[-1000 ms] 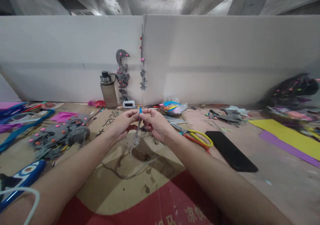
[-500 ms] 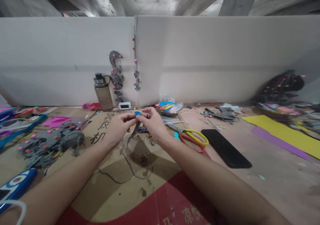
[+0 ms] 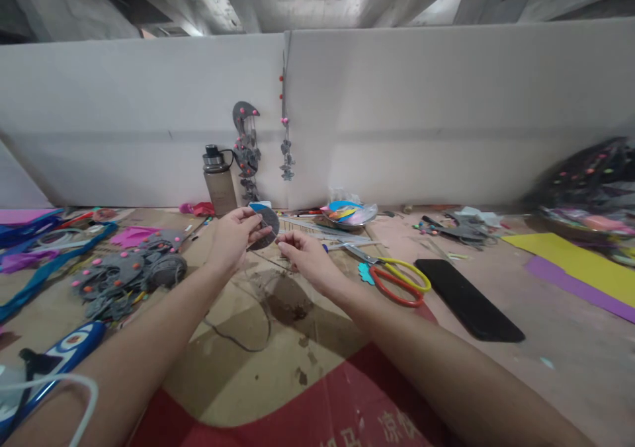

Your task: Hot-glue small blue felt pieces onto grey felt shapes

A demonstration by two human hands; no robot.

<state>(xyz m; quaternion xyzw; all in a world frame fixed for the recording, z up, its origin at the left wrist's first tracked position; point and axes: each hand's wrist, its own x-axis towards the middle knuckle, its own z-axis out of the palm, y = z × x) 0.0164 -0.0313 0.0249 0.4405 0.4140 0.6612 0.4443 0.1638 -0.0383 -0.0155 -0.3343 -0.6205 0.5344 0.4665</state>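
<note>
My left hand [image 3: 235,235] grips a round grey felt piece [image 3: 268,225] at its left side, with its flat face turned toward me. A small bright blue piece [image 3: 258,206] shows at the felt's top edge. Just right of the felt, my right hand [image 3: 300,252] has thumb and forefinger pinched together; whatever is in the pinch is too small to make out. A thin grey cord [image 3: 243,349] trails below the hands and loops over the cardboard [image 3: 218,394].
Scissors [image 3: 397,275] with yellow and orange handles and a black phone [image 3: 466,298] lie to the right. A bottle [image 3: 219,186] stands at the back. Grey felt pieces with pompoms [image 3: 124,268] are heaped left. A bowl of coloured scraps [image 3: 354,222] sits near the wall.
The grey felt, earlier seen nearly edge-on between both hands, has turned to show its round face. My right hand has come away from it to the right and slightly lower.
</note>
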